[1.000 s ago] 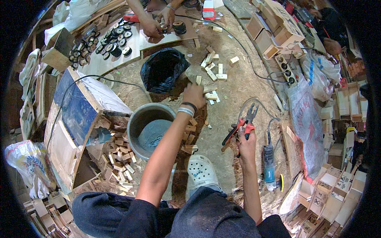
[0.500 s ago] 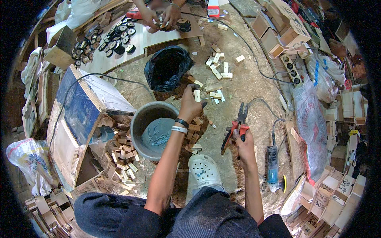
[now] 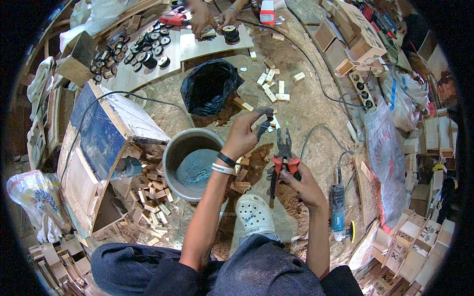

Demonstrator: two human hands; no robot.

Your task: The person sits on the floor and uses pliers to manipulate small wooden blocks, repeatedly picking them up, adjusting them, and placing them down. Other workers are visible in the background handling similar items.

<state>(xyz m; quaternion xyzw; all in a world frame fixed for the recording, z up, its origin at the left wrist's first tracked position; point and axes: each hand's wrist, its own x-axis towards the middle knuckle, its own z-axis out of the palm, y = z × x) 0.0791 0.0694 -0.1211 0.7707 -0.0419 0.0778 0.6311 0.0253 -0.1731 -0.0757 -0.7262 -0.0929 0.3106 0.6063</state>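
Observation:
My left hand (image 3: 241, 134), gloved at the fingertips, pinches a small pale wooden block (image 3: 259, 122) just beyond the grey bucket. Whether a wire runs from this block is too small to tell. To its right, my right hand (image 3: 307, 186) is wrapped round the red handles of the pliers (image 3: 285, 157), whose jaws point away from me and stand slightly apart, close to the block but not touching it. Thin bent wires (image 3: 201, 173) lie in the grey bucket (image 3: 169, 163) beside my left forearm. Several wooden blocks (image 3: 280, 88) lie scattered on the floor beyond my hands.
A black plastic bag (image 3: 190, 93) stands open behind the bucket. Left of it are a block pile (image 3: 158, 192) and a blue-sided wooden box (image 3: 94, 123). On the right lies a corded blue power tool (image 3: 338, 212). Another person's hands (image 3: 205, 19) work at a board with black spools (image 3: 148, 54).
My left hand has turned and moved slightly right with the block. The pliers have swung left toward it and now point straight ahead. The other person's hands have shifted over the board.

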